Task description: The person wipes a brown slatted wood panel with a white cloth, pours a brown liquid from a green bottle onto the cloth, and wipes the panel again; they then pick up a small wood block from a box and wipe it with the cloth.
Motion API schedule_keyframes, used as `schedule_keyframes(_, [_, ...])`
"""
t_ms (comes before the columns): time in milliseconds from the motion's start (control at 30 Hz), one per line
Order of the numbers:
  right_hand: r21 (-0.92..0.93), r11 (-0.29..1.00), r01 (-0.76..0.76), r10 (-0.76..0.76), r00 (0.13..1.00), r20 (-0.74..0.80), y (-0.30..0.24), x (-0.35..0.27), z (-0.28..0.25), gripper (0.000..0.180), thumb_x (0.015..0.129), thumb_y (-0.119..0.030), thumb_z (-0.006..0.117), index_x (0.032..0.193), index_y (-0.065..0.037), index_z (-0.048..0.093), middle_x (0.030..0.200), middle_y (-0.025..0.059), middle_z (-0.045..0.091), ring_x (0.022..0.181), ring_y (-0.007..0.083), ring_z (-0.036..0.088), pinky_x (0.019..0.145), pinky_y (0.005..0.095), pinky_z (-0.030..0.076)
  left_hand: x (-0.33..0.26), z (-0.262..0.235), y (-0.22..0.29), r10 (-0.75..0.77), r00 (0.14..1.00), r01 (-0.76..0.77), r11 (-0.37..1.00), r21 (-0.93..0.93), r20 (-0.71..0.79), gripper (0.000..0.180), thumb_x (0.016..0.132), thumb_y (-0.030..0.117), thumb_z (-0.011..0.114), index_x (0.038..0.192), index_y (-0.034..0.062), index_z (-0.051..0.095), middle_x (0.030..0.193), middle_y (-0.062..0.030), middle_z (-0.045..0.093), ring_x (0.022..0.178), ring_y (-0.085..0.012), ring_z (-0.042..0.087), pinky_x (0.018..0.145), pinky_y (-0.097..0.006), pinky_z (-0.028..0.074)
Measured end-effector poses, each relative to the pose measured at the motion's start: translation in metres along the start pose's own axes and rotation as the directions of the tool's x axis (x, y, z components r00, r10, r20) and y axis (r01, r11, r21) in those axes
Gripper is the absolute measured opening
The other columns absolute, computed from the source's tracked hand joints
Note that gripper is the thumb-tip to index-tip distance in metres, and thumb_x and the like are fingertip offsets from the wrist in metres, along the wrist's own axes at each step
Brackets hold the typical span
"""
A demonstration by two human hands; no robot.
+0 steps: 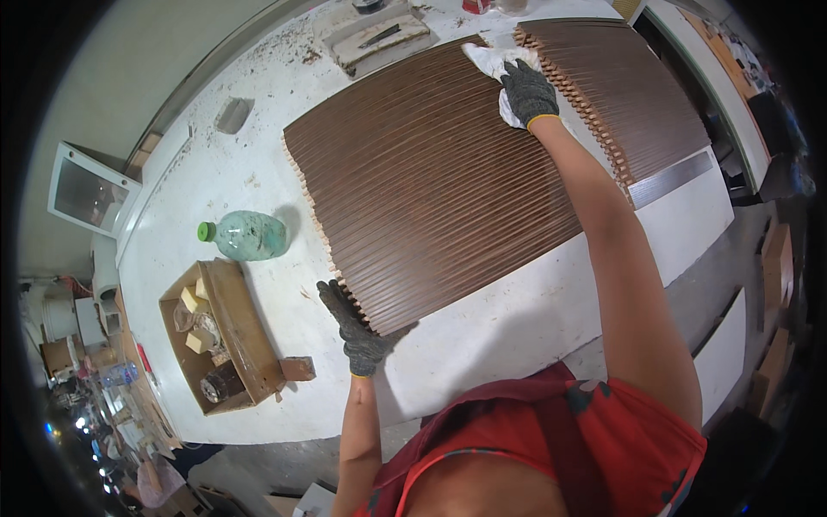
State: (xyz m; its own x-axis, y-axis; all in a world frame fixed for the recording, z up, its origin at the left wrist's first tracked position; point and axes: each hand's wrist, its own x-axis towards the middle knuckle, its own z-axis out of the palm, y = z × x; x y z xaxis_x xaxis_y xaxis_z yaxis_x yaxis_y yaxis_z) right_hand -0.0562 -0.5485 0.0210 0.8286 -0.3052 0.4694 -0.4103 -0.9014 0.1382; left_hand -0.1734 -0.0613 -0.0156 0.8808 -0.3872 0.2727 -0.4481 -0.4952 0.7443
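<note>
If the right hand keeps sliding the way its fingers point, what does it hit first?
The right hand presses a white cloth on the ribbed brown panel. Straight ahead, past the cloth, it would likely run off the panel's far edge onto the bare white table.

A woodworking or finishing workshop, by every sign: a wide white worktable (534, 319) scuffed and stained, strewn with chips and debris toward 11 o'clock; two large brown ribbed wooden panels (431, 181) laid flat at centre and 1 o'clock; an open brown cardboard box of small blocks and jars (226, 336) at 8 o'clock; cluttered shelves of tubs and containers (77, 336) along 9 o'clock.
</note>
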Motion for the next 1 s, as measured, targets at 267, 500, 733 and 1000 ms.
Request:
schedule_keyframes(267, [0.905, -0.323, -0.276, -0.202, 0.955, 0.218, -0.173, -0.157, -0.076, 0.027, 0.092, -0.014, 0.049, 0.117, -0.009, 0.058, 0.119, 0.0079, 0.060, 0.113, 0.0194, 0.055, 0.099, 0.0351, 0.044, 0.000, -0.007, 0.014, 0.093, 0.995, -0.099, 0.973, 0.207, 0.036, 0.150, 0.042, 0.042, 0.096, 0.151, 0.0025, 0.000, 0.153, -0.0272, 0.008, 0.137, -0.0398, 0.029, 0.112, -0.047, 0.028])
schedule_keyframes(500, [0.611, 0.773, 0.175, -0.304, 0.946, 0.114, -0.062, -0.172, -0.096, 0.036, 0.090, -0.007, 0.047, 0.125, -0.007, 0.053, 0.119, 0.0069, 0.059, 0.111, 0.0213, 0.056, 0.097, 0.0318, 0.044, -0.001, -0.009, 0.012, 0.104, 0.994, -0.111, 0.970, 0.216, 0.042, 0.154, 0.041, 0.041, 0.096, 0.150, 0.0008, -0.005, 0.153, -0.0257, 0.008, 0.135, -0.0379, 0.032, 0.110, -0.046, 0.032])
schedule_keyframes(733, [0.233, 0.954, -0.191, 0.175, 0.981, 0.088, 0.130, -0.203, -0.080, 0.033, 0.092, -0.025, 0.051, 0.117, -0.006, 0.063, 0.118, 0.0172, 0.063, 0.108, 0.0336, 0.059, 0.091, 0.0416, 0.047, 0.004, 0.000, 0.003, 0.093, 0.996, -0.094, 0.994, 0.059, 0.017, 0.151, 0.043, 0.033, 0.096, 0.149, -0.0014, -0.005, 0.147, -0.0216, 0.028, 0.129, -0.0335, 0.041, 0.107, -0.043, 0.038])
schedule_keyframes(1000, [0.574, 0.793, -0.206, 0.325, 0.939, -0.112, 0.067, -0.325, -0.147, 0.034, 0.087, -0.002, 0.063, 0.121, -0.003, 0.061, 0.119, 0.0173, 0.063, 0.110, 0.0320, 0.059, 0.095, 0.0401, 0.046, -0.002, 0.002, 0.006, 0.016, 0.999, -0.015, 0.999, -0.042, 0.034, 0.148, 0.044, 0.022, 0.096, 0.150, 0.0008, -0.005, 0.142, -0.0197, 0.037, 0.124, -0.0319, 0.047, 0.103, -0.041, 0.043])
